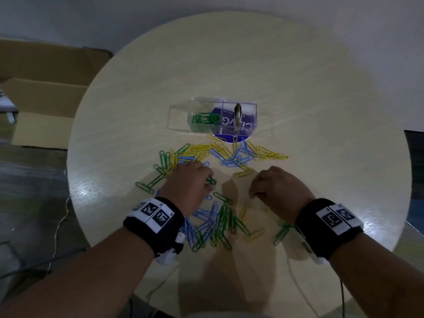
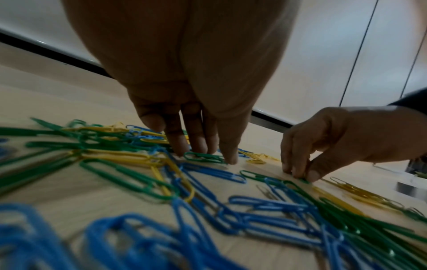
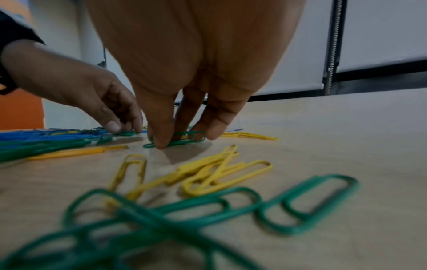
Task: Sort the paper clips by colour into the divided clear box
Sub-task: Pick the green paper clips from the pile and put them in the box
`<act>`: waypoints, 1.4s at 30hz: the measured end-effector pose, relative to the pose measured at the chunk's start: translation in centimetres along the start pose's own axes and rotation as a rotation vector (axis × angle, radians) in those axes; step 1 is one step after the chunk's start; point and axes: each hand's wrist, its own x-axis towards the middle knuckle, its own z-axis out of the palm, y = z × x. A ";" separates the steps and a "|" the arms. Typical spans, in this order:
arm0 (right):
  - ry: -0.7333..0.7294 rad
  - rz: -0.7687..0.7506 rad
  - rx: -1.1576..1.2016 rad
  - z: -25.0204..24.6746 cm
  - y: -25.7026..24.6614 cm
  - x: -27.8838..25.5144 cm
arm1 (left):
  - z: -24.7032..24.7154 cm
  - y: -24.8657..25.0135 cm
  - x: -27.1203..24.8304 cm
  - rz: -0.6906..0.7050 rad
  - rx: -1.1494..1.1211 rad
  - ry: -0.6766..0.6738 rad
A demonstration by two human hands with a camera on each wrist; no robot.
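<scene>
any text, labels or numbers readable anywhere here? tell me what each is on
Purple round label under the clear box: large white letters, seen upside down through the plastic, roughly "CI VG"; a clip blocks the middle, so I cannot read the full word.
Small white print on that label: too small and blurred to read.
Black wrist bands: black-and-white square code markers only, plus tiny specks too small to read.
Wrist views: no text.

An office-like room: round table (image 1: 298, 88), roller blind (image 3: 381, 32), cardboard boxes (image 1: 46, 92)
</scene>
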 end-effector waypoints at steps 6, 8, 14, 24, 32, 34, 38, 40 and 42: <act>0.027 0.206 0.044 0.3 -0.3 -0.9 | 0.0 -0.5 0.2 0.064 0.005 0.003; 0.004 0.259 0.077 0.3 -0.6 -1.2 | -0.5 -1.0 0.4 0.083 0.025 -0.011; -0.011 0.285 0.130 0.0 -1.1 -1.3 | -0.9 -0.5 0.7 0.173 0.303 -0.100; 0.355 0.506 0.616 -6.1 -1.6 7.5 | -4.8 -0.2 2.2 -0.033 -0.107 0.108; 0.366 0.583 0.734 -7.2 -2.6 15.5 | -9.2 -1.0 8.4 -0.329 -0.513 0.401; 0.386 0.609 0.830 -6.9 -3.0 15.3 | -8.7 -1.4 8.3 -0.353 -0.572 0.418; 0.468 0.600 0.793 -6.1 -3.5 11.5 | -7.7 -2.1 6.1 -0.327 -0.546 0.438; 0.425 0.553 0.722 -4.7 -4.0 8.1 | -7.0 -1.9 3.7 -0.226 -0.415 0.398; 0.361 0.480 0.593 -2.6 -5.2 4.2 | -5.3 -1.5 0.5 -0.048 -0.283 0.301</act>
